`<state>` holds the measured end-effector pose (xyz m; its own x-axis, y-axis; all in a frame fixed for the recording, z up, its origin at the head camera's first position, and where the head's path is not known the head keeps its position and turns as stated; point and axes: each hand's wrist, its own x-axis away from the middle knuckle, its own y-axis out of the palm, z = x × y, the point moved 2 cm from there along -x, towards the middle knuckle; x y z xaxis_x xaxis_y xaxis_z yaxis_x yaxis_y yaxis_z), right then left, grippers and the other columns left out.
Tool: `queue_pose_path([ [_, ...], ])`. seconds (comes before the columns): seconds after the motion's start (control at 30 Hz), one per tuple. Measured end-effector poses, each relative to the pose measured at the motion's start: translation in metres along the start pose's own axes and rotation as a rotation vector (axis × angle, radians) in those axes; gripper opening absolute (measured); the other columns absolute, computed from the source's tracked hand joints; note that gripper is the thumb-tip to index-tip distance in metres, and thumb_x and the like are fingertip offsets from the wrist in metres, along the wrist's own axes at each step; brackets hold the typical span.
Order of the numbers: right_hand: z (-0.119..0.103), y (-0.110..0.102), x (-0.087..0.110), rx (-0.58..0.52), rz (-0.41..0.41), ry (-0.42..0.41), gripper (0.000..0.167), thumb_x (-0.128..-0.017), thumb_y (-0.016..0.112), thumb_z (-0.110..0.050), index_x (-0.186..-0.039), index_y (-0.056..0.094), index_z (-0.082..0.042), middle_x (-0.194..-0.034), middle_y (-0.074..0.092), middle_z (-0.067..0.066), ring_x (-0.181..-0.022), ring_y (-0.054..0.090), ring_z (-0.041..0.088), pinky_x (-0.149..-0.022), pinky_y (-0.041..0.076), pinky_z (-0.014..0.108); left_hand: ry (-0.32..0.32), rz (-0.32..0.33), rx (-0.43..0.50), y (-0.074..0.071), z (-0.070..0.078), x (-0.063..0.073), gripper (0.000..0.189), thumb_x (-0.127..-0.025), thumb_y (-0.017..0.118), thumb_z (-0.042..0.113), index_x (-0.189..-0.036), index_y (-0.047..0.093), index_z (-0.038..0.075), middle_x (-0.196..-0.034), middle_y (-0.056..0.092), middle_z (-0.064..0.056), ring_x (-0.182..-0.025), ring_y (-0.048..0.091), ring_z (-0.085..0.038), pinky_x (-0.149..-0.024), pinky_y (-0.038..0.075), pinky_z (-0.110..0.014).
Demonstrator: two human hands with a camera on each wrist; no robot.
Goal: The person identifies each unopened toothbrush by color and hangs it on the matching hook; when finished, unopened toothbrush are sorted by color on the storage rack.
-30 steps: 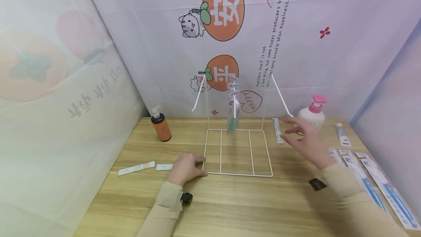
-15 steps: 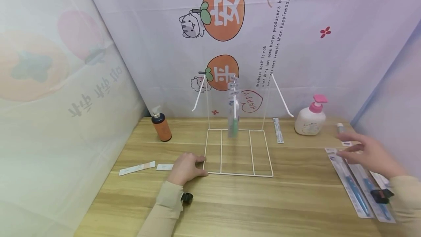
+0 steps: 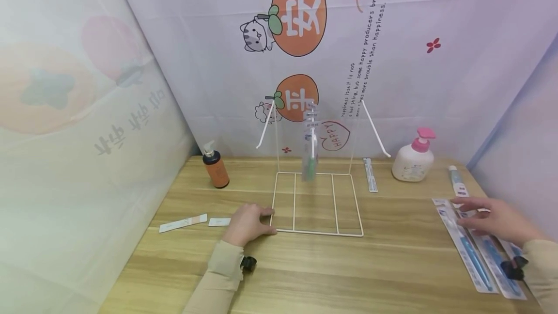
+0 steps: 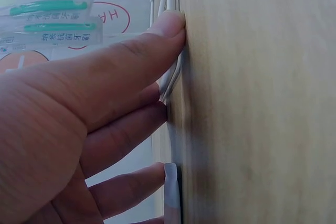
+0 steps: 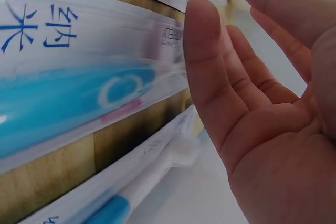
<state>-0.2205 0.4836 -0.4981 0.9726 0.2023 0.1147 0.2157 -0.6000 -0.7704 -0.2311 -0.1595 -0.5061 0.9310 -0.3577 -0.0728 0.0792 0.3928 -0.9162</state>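
Observation:
My left hand [image 3: 247, 224] holds the near left corner of a white wire rack [image 3: 318, 232], thumb on its front wire. In the left wrist view the thumb reaches to the wire, close above the wooden table. Packaged toothbrushes [image 4: 63, 27] with green handles hang from the rack's middle hook. To the right, my right hand [image 3: 497, 217] is over several packaged blue toothbrushes [image 3: 475, 258] lying side by side. Its thumb and fingers are spread apart and relaxed, holding nothing. In the right wrist view the thumb overlaps the end of one toothbrush pack [image 5: 63, 98].
A dark bottle with an orange label [image 3: 216, 171] stands back left. At back right are a white pump bottle [image 3: 411, 164], a small tube [image 3: 457, 181] and a slim white packet [image 3: 370, 175]. More slim packets [image 3: 183, 223] lie by my left hand. The rack's side hooks [image 3: 376, 130] jut forward.
My right hand has moved rightward from beside the rack's right hook to the blue toothbrush packs, then a little lower over them. My left hand has stayed at the rack corner.

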Motion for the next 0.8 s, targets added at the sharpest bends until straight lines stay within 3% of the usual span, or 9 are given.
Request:
queue_pose_path([
  [0.37, -0.002, 0.003, -0.008, 0.090, -0.055, -0.026, 0.069, -0.094, 0.085, -0.021, -0.147, 0.055, 0.011, -0.118, 0.073, 0.023, -0.076, 0.069, 0.008, -0.066, 0.062, 0.030, -0.005, 0.007, -0.002, 0.000, 0.001, 0.000, 0.056, -0.077, 0.098, 0.043, -0.125, 0.084, 0.018, -0.122, 0.079, -0.010, -0.113, 0.074, -0.032, -0.092, 0.059, -0.048],
  [0.6, 0.001, 0.005, -0.012, 0.196, -0.032, -0.012, 0.062, -0.094, 0.086, -0.027, -0.143, 0.065, 0.004, -0.114, 0.074, 0.014, -0.068, 0.060, 0.007, -0.060, 0.053, 0.028, -0.010, -0.005, -0.013, 0.002, 0.000, 0.000, 0.056, -0.078, 0.097, 0.045, -0.126, 0.084, 0.020, -0.122, 0.079, -0.008, -0.112, 0.074, -0.032, -0.093, 0.059, -0.047],
  [0.8, 0.000, 0.006, -0.015, 0.223, -0.005, 0.017, 0.061, -0.095, 0.085, -0.035, -0.141, 0.068, 0.002, -0.111, 0.075, 0.010, -0.066, 0.058, 0.010, -0.060, 0.047, 0.029, -0.011, -0.002, -0.010, 0.001, 0.000, 0.000, 0.056, -0.078, 0.097, 0.045, -0.126, 0.083, 0.019, -0.124, 0.079, -0.009, -0.114, 0.073, -0.032, -0.093, 0.059, -0.048],
])
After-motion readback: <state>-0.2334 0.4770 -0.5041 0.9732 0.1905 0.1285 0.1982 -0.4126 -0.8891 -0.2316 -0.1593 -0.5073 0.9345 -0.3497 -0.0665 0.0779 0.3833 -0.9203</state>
